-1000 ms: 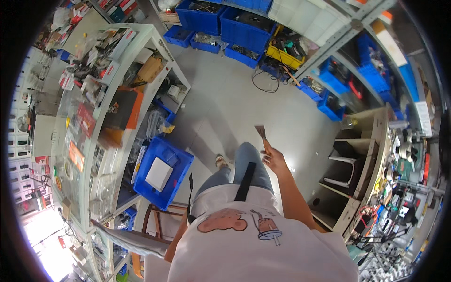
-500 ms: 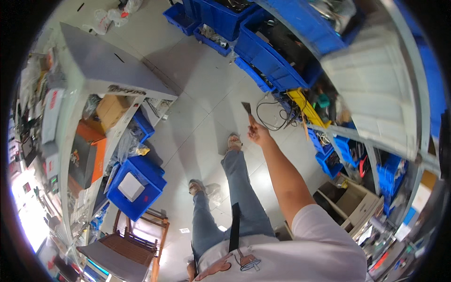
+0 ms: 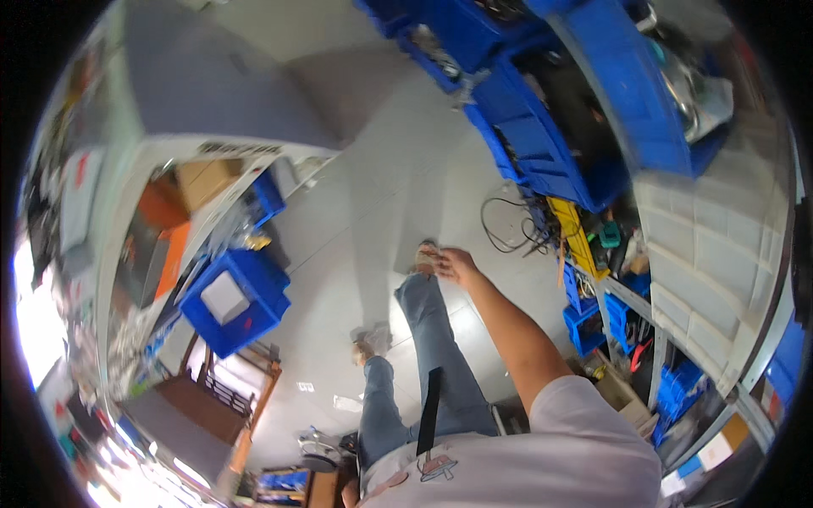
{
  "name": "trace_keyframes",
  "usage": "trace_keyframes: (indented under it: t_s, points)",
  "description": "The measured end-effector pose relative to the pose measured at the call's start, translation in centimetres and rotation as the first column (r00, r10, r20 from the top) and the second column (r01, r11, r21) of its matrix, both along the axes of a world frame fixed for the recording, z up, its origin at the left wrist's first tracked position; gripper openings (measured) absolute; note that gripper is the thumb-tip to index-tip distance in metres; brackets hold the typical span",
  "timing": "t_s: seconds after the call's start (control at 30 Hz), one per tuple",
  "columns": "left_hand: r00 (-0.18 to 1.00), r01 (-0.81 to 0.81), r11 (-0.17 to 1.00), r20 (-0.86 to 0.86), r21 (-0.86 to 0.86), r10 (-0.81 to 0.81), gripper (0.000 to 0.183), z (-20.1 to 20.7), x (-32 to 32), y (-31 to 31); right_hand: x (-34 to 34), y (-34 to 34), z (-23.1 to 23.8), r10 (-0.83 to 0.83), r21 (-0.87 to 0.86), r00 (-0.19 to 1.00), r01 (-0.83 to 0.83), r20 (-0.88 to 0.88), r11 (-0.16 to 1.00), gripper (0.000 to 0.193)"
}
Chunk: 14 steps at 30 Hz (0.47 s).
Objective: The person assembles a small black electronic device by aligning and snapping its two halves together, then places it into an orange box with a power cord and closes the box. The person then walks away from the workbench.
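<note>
My right hand (image 3: 456, 266) is stretched out ahead of me, its fingers curled, just above my right shoe. It is closed on a scraper with a wooden handle and dark blade. The scraper shows plainly in the earlier view; now it is smeared and hard to make out against the shoe. Of my left side only a sliver of skin shows at the lower edge beside my shirt, and the hand itself is out of sight.
Large blue bins (image 3: 542, 127) line the right, with a yellow bin (image 3: 576, 237) and a black cable (image 3: 500, 229) by them. At left stand a shelf unit (image 3: 229, 93), a blue crate (image 3: 254, 317) and a wooden chair (image 3: 190, 406). Pale floor tiles (image 3: 347, 203) lie between.
My view has turned and stepped onward, so the bins and shelf shift in the picture. My right hand has come lower and nearer, and the scraper no longer stands out clearly.
</note>
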State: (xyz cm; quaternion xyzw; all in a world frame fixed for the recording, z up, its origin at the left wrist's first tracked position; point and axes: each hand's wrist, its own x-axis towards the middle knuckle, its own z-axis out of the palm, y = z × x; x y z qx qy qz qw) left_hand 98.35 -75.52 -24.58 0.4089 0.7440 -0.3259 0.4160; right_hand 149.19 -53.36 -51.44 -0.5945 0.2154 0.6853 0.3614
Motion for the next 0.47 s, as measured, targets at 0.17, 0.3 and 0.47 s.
trace_keyframes:
  t_s: [0.17, 0.3, 0.47]
  points:
    - [0.991, 0.117, 0.991, 0.061, 0.07, -0.121, 0.023, 2.6, -5.2, -5.8, -7.3, 2.6, 12.7, 0.134, 0.306, 0.991, -0.123, -0.016, 0.944, 0.022]
    - [0.987, -0.149, 0.988, 0.063, 0.044, 0.146, 0.026, 0.3, -5.4, -10.7, -9.4, 12.5, 35.7, 0.08, 0.868, 0.972, -0.233, 0.22, 0.439, 0.031]
    - [0.927, -0.341, 0.877, 0.274, 0.34, 0.254, 0.022, -5.7, -8.8, -13.9, -17.9, 12.8, 61.4, -0.048, 0.877, 0.977, -0.207, 0.207, -0.433, 0.027]
